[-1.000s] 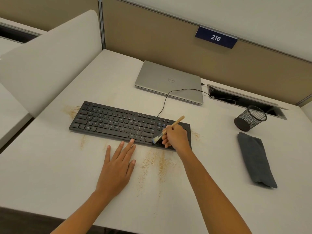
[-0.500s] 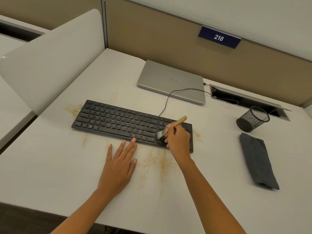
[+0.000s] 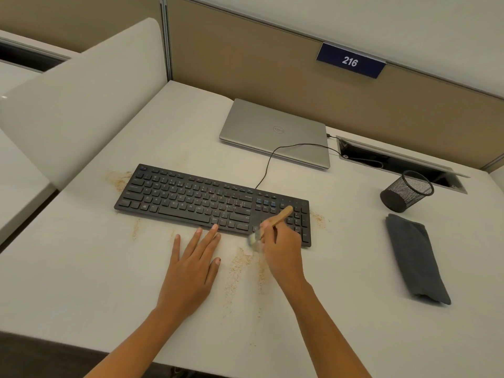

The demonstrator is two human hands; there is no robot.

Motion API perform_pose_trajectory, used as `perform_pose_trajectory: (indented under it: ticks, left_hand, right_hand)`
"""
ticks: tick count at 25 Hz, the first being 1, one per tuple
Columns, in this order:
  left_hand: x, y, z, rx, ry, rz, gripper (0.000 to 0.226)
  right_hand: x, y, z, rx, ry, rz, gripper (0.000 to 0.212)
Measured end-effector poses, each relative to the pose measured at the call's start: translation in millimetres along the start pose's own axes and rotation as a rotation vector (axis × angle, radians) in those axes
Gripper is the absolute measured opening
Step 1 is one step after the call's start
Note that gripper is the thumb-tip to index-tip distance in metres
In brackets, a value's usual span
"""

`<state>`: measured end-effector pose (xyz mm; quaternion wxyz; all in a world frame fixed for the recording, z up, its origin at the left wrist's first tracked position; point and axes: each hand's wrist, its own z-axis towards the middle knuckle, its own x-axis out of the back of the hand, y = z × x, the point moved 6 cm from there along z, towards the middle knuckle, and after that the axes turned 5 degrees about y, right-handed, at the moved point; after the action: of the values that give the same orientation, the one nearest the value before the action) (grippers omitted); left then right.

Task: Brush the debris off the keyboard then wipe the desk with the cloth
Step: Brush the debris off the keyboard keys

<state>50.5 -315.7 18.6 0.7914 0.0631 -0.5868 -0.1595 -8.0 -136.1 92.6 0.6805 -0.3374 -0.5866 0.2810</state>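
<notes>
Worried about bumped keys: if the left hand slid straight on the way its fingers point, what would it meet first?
The keyboard: the left hand lies flat on the desk, fingertips at its front edge, so probably the bottom key row.

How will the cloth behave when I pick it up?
The cloth lies folded with soft, rounded edges, so it will probably sag and unfold if pinched at one end. It looks thin and light, likely an easy one-hand lift. Its matte, fuzzy face should grip rather than slip.
</notes>
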Motion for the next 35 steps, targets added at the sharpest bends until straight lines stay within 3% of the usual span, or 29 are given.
perform_pose_trajectory:
  ticks: [2, 4, 6, 8, 10, 16, 21, 23, 26, 28, 31, 35]
  left_hand:
    - [0.8, 0.4, 0.4, 0.004, 0.005, 0.000, 0.058]
    - [1.0, 0.2, -0.2, 0.003, 0.004, 0.004, 0.057]
    - [1.1, 0.8, -0.7, -0.003, 0.003, 0.005, 0.057]
    - [1.7, 1.9, -0.3, -0.004, 0.006, 0.003, 0.058]
    - [1.5, 1.2, 0.0, -0.002, 0.010, 0.001, 0.059]
    - [1.3, 0.2, -0.4, -0.007, 0.019, 0.006, 0.058]
    - [0.3, 0.9, 0.2, -0.007, 0.018, 0.006, 0.056]
    - [0.7, 1.6, 0.5, -0.008, 0.015, 0.013, 0.056]
    - [0.9, 0.3, -0.1, -0.003, 0.012, 0.021, 0.057]
    - [0.2, -0.6, -1.2, -0.003, 0.010, 0.019, 0.059]
    - [-0.5, -0.1, -1.2, -0.006, 0.010, 0.019, 0.058]
    - [0.3, 0.1, -0.1, -0.004, 0.012, 0.017, 0.056]
  right_hand:
    - [5.0, -14.5, -2.4, 0.201, 0.096, -0.056, 0.023]
    - [-5.6, -25.2, -4.4, 0.421, -0.003, -0.228, 0.027]
    - [-11.2, -27.6, 0.4, 0.519, -0.129, -0.463, 0.027]
    - [-1.5, -30.0, 12.9, 0.512, -0.105, -0.571, 0.031]
    - [12.1, -37.3, 20.6, 0.467, -0.030, -0.509, 0.029]
    - [-14.4, -40.8, 33.4, 0.315, -0.334, -0.394, 0.020]
    - [-13.5, -40.8, 48.1, 0.339, -0.556, -0.723, 0.021]
    - [0.4, -39.3, 57.1, 0.322, -0.449, -0.760, 0.016]
    - [14.4, -35.8, 61.0, 0.211, -0.177, -0.457, 0.017]
    - [10.7, -21.5, 54.4, 0.050, -0.153, -0.267, 0.027]
    - [6.0, 1.1, 41.0, -0.135, -0.230, -0.195, 0.032]
    - [21.5, 13.0, 35.3, -0.221, 0.060, -0.016, 0.031]
